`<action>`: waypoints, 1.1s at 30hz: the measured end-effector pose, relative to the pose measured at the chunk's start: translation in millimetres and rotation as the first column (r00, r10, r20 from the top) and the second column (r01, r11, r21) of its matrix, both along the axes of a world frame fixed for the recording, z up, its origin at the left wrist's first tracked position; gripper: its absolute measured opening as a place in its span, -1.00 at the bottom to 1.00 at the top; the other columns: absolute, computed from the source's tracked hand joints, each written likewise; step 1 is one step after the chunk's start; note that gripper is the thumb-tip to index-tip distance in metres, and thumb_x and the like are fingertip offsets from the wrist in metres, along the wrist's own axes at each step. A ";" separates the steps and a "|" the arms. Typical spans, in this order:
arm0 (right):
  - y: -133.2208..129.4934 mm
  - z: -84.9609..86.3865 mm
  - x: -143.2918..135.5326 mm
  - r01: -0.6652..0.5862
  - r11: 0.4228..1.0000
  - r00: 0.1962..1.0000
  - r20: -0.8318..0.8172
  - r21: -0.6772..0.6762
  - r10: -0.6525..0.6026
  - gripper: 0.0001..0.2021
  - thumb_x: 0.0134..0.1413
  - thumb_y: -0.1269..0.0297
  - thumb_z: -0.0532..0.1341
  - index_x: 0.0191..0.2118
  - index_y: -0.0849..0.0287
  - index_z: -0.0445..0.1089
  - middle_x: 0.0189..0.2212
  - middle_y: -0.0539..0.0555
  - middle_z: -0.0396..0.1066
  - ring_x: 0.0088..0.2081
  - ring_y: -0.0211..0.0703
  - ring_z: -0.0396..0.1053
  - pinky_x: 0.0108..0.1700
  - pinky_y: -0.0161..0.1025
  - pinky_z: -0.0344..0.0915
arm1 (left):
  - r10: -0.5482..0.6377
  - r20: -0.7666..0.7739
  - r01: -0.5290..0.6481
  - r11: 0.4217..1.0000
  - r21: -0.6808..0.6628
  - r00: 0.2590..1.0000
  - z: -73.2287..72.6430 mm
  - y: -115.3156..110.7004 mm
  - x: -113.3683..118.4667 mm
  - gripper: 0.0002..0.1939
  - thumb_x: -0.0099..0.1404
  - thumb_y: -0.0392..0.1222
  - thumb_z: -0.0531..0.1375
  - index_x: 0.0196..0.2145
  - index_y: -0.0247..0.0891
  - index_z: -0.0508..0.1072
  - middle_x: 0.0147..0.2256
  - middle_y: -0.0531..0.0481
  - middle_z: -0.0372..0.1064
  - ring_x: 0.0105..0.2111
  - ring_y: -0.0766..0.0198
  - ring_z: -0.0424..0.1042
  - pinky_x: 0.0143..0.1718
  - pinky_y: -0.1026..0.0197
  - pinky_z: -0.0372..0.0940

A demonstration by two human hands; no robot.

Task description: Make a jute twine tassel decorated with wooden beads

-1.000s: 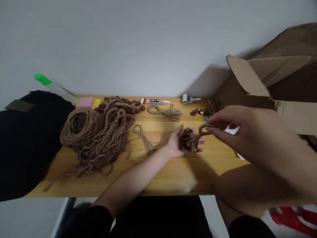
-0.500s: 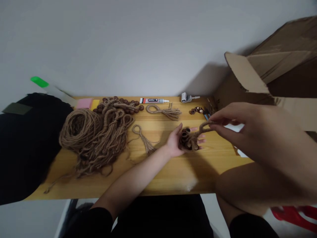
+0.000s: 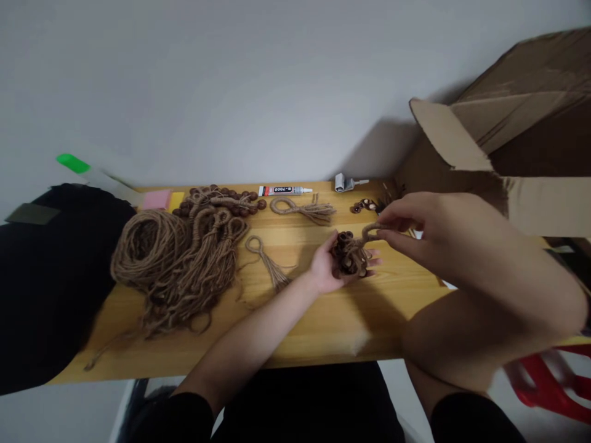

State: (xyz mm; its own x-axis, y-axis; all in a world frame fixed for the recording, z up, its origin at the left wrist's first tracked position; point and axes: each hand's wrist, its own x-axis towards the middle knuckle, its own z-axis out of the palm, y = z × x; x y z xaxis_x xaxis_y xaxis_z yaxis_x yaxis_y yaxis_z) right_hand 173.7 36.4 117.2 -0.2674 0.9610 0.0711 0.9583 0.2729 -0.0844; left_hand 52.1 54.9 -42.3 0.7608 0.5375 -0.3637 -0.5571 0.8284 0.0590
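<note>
My left hand lies palm up over the table, fingers stretched out to the right, cradling a jute cord hanger with a cluster of small, dark brown, round hollow pieces. From the cluster a wrapped cord loop rises to the right. Thumb and forefinger of my right hand pinch the end of that loop. What the hollow pieces are made of, I cannot tell. Left of my hands a small looped cord tassel rests on the wood. Behind it lies another looped tassel.
At left are a coil of jute cord, a heap of knotted cords, brown beads and a black bag-like object. Along the wall lie a glue tube and a crumpled tube. An open cardboard box stands right.
My right hand has shifted slightly left, bringing the cord loop closer to my left palm. The cluster has turned a little in the palm. The view has shifted slightly.
</note>
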 end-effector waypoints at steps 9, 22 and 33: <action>-9.4 20.8 -3.4 0.110 0.984 0.989 -0.115 0.137 -0.095 -0.90 -0.06 0.29 0.16 -0.50 0.14 0.37 -0.48 0.06 0.42 -0.45 -0.11 0.34 -0.40 -0.19 0.15 | -0.009 0.005 0.009 1.000 -0.021 1.000 -2.4 -0.1 1.1 -0.36 0.38 0.13 -0.21 -0.09 -0.45 0.44 -0.27 -0.33 0.48 -0.21 -0.07 0.49 -0.24 0.01 0.31; 5.4 -1.7 -2.0 0.062 0.993 0.997 0.044 -0.105 -0.058 -0.86 -0.05 0.30 0.11 -0.51 0.13 0.38 -0.59 0.00 0.38 -0.57 -0.25 0.23 -0.45 -0.27 0.03 | 0.004 -0.029 -0.003 0.999 0.038 1.000 3.0 -1.2 0.1 -0.37 0.40 0.10 -0.26 -0.28 -0.36 0.48 -0.36 -0.26 0.49 -0.26 0.00 0.51 -0.16 -0.04 0.31; -12.1 29.2 -7.9 0.167 0.980 0.965 -0.219 0.104 -0.141 -0.93 -0.09 0.33 0.17 -0.51 0.11 0.37 -0.60 0.00 0.39 -0.55 -0.17 0.30 -0.44 -0.20 0.13 | -0.025 0.026 0.023 0.998 0.063 0.999 -4.0 0.3 0.0 -0.34 0.38 0.14 -0.25 -0.15 -0.41 0.46 -0.27 -0.29 0.48 -0.24 -0.03 0.48 -0.19 -0.01 0.27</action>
State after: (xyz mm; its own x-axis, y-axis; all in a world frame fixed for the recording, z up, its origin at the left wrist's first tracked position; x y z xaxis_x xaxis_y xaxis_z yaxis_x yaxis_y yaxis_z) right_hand 165.9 24.3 146.4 -0.0835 0.9703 0.2272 0.9539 0.1437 -0.2635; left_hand 52.2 55.3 -46.3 0.7825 0.5404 -0.3093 -0.5393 0.8365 0.0971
